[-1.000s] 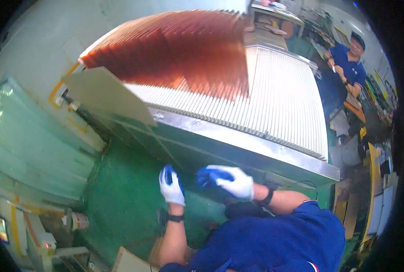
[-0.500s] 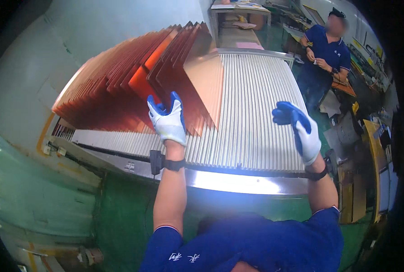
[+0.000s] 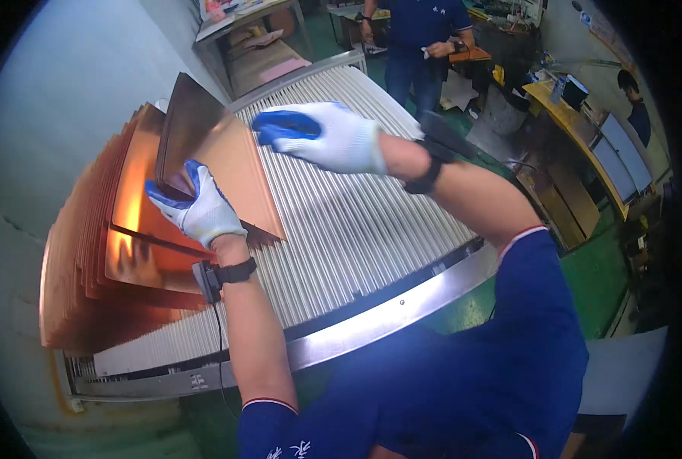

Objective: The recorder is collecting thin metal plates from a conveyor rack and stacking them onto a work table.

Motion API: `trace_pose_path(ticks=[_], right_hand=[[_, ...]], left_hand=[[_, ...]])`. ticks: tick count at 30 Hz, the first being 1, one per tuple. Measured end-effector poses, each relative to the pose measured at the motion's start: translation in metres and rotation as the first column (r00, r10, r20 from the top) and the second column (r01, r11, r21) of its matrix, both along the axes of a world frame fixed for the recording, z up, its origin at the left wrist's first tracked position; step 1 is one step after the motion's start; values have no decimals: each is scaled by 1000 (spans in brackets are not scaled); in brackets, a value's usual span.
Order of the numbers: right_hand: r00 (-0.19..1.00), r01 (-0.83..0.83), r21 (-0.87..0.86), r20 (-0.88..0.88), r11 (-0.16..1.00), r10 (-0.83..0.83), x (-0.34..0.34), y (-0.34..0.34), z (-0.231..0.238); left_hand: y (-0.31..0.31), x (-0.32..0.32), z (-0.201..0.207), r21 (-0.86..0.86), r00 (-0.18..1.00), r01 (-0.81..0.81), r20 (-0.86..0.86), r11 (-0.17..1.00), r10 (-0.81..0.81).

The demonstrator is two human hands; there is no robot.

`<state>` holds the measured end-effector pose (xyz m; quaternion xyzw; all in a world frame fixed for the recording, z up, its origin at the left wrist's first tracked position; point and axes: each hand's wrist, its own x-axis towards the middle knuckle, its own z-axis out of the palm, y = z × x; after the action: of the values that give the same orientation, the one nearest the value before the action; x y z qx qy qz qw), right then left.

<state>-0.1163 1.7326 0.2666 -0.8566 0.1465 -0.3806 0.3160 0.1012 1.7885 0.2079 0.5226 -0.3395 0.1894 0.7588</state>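
Note:
Thin copper-coloured sheets point(image 3: 138, 176) stand on edge in a leaning row on the left of a ribbed metal rack point(image 3: 341, 222). My left hand point(image 3: 203, 213), in a white glove with blue palm and fingers, is closed at the near edge of the front sheets point(image 3: 230, 153); their edges lie between thumb and fingers. Just to the right of these sheets, my gloved right hand point(image 3: 322, 136) hovers above the rack, slightly blurred. Its fingers bend toward the sheets, apart from the thumb, with nothing in them.
A smooth metal rail point(image 3: 356, 336) borders the rack's near side. Behind the rack is a table point(image 3: 253, 11) with papers. Another person point(image 3: 425, 38) stands at the far side, and a yellow-edged bench point(image 3: 586, 138) is at the right.
The view has turned to the right. My left hand has closed on the front sheets, which now stand apart from the row. My right hand has swung left toward them.

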Motion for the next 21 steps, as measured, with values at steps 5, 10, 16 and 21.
trace_pose_path(ticks=[5, 10, 16, 21], right_hand=[[958, -8, -280, 271, 960, 87, 113, -47, 23], [995, -45, -622, 41, 782, 90, 211, -66, 30], [993, -92, -436, 24, 895, 113, 225, -55, 34], [957, 39, -606, 253, 794, 146, 173, -40, 27]], left_hand=[[-13, 0, -9, 9, 996, 88, -11, 996, -88], [3, -7, 2, 102, 991, 120, 50, 987, -126], [16, -2, 0, 126, 985, 143, -114, 982, -129], [35, -43, -6, 125, 999, 51, 14, 991, -53]])
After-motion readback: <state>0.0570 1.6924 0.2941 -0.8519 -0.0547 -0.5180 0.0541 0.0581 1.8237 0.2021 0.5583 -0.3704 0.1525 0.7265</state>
